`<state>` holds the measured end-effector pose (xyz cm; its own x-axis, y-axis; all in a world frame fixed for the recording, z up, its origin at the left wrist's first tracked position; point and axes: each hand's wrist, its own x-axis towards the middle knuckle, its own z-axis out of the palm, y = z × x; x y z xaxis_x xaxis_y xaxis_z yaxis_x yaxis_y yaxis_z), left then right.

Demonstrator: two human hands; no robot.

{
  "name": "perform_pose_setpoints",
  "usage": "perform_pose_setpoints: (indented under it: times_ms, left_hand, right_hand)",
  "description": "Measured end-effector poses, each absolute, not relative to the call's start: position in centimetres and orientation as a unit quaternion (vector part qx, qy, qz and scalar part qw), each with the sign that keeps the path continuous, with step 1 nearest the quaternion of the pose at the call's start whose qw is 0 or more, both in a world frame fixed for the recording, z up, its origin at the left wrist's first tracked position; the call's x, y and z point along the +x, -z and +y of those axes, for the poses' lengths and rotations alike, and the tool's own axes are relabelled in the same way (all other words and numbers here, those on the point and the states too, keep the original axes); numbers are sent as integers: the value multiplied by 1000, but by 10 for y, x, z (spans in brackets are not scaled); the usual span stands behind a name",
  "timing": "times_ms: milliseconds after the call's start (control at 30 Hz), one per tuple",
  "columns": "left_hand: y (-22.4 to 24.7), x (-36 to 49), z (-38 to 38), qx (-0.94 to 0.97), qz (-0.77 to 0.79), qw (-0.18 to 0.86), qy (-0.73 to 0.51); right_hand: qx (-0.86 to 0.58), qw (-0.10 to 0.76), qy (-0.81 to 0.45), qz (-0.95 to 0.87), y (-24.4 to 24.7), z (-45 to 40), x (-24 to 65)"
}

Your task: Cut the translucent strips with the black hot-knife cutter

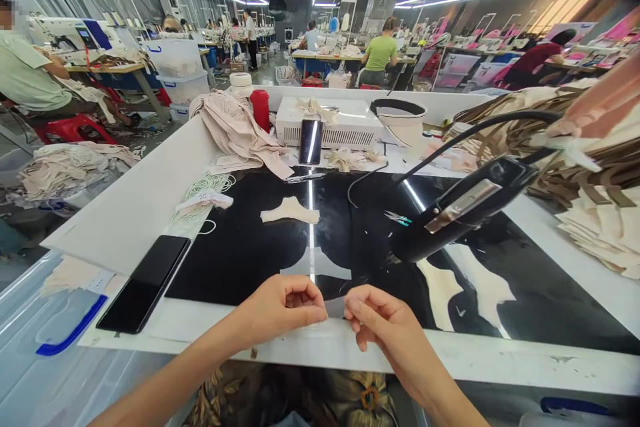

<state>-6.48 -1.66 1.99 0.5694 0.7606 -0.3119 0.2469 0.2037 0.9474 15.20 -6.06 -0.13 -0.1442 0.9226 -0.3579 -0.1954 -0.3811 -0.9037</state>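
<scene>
Near the table's front edge, my left hand [293,303] has thumb and fingers pinched on one end of a small translucent strip [335,307]. My right hand [375,313] is closed at the strip's other end, its lower fingers curled. Just beyond them a translucent shaped piece [320,263] lies on the black mat [240,247]. Farther back on the mat sits a cream fabric piece [290,211]. Two more cream pieces, one [441,290] beside the other [483,283], lie to the right, below a black device [465,210] on a cable.
A phone [145,283] lies at the left; another phone [311,142] leans on a white box [330,123]. Small scissors [398,217] and tweezers [305,177] rest on the mat. Fabric piles [600,213] stand right; a cloth heap [235,123] lies back left. People sit farther off.
</scene>
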Motion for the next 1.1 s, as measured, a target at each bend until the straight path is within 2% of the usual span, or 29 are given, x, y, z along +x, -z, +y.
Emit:
perform_pose_setpoints:
  times_ms: [167,467,800,933,1033,1100]
  left_hand:
    - [-11,-79,-17,558,452,648,-252]
    - [-5,-91,-21,428,475,696,-326]
    - [3,-96,-25,353,464,735,-347]
    - [1,-98,-28,388,470,707,-359]
    - [2,-100,-30,417,433,705,-377]
    - [2,-102,-31,433,387,714,-391]
  right_hand:
    - [-530,453,-620,-360,4,-57,151]
    - [-529,443,-634,-348,8,-55,146]
    - [-497,428,-708,-261,11,-62,135]
    - [-521,394,-656,-379,7,-71,135]
    - [-479,340,-626,-513,4,-74,143]
    - [-465,345,-617,-533,2,-73,149]
